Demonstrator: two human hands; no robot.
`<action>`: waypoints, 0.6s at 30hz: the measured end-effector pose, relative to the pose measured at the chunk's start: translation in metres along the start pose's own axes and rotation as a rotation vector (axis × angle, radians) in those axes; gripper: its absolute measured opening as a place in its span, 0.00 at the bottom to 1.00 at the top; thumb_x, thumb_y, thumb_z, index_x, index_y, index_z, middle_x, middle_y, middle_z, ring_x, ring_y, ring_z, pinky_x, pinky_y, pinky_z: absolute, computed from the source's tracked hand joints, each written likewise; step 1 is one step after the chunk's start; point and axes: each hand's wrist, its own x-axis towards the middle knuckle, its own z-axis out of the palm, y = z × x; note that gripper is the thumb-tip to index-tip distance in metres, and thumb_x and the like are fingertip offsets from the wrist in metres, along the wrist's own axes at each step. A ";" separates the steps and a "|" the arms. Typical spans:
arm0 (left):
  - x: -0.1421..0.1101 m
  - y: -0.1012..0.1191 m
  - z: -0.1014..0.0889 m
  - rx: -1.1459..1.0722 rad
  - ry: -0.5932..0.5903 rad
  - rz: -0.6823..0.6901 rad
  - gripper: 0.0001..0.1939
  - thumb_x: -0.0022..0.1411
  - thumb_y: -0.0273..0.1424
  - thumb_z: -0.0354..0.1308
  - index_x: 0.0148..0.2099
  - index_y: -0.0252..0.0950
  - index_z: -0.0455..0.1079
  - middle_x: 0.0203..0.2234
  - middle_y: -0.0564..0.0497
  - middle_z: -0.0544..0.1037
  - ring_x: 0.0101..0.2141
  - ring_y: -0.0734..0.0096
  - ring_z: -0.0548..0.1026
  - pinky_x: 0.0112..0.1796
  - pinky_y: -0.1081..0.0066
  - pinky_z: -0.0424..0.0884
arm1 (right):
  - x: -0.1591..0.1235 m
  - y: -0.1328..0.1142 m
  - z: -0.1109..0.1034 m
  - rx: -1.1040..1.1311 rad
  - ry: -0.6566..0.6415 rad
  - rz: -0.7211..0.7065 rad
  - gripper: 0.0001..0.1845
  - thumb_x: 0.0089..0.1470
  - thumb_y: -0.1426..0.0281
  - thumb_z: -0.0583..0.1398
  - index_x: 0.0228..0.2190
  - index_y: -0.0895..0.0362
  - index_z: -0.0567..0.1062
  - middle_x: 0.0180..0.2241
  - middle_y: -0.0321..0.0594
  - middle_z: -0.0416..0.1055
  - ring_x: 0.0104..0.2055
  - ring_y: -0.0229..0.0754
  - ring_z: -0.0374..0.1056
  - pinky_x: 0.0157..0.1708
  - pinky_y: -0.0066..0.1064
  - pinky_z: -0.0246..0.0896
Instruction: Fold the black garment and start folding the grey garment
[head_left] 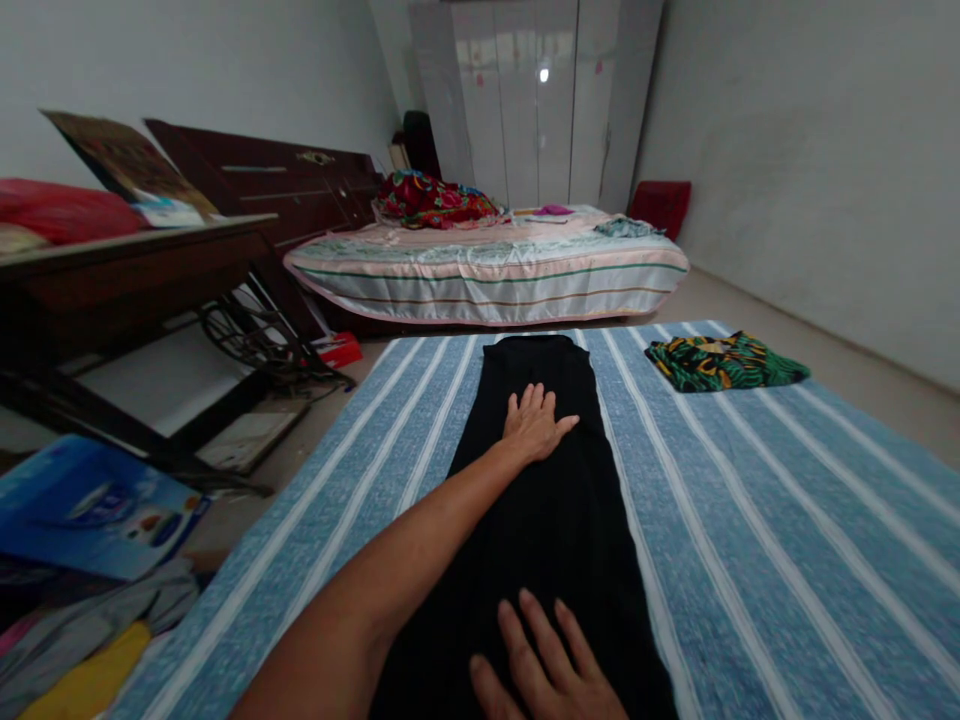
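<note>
A long black garment (555,530) lies folded into a narrow strip on a blue-and-white striped cloth (720,520). Whether it is trousers or a dress I cannot tell. My left hand (536,425) rests flat on its upper part, fingers spread and thumb pointing right. Nearer to me, at the bottom edge of the view, my right hand (551,665) is over the lower part of the garment with its fingers apart. Neither hand grasps anything. To the right, on the same striped cloth, sits a folded green, black and yellow patterned garment (724,362).
Beyond is a bed (487,270) with a red floral blanket (439,200). At left stand a dark sewing-machine table (135,265), a blue box (97,505) and a clothes pile (97,650). A pale wardrobe (536,120) and a red object (661,205) are at the back.
</note>
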 end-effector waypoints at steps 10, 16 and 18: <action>-0.129 0.034 -0.040 -0.045 -0.110 0.146 0.25 0.64 0.41 0.47 0.60 0.36 0.59 0.63 0.42 0.53 0.63 0.60 0.46 0.60 0.55 0.44 | 0.020 0.012 -0.066 0.240 -0.514 -0.020 0.42 0.51 0.47 0.56 0.61 0.53 0.55 0.63 0.54 0.48 0.63 0.61 0.44 0.57 0.57 0.45; -0.183 0.018 -0.037 -0.038 -0.057 0.091 0.23 0.64 0.36 0.45 0.59 0.35 0.60 0.63 0.42 0.54 0.63 0.62 0.47 0.60 0.59 0.48 | 0.030 0.007 -0.093 0.321 -0.533 0.009 0.43 0.51 0.45 0.54 0.61 0.54 0.53 0.63 0.51 0.48 0.64 0.57 0.44 0.59 0.53 0.41; -0.189 0.018 -0.039 -0.050 -0.031 0.092 0.23 0.65 0.35 0.44 0.59 0.34 0.60 0.62 0.42 0.55 0.63 0.63 0.48 0.59 0.61 0.49 | 0.029 0.004 -0.102 0.338 -0.454 0.013 0.38 0.53 0.47 0.54 0.58 0.55 0.59 0.60 0.49 0.56 0.62 0.52 0.51 0.60 0.50 0.43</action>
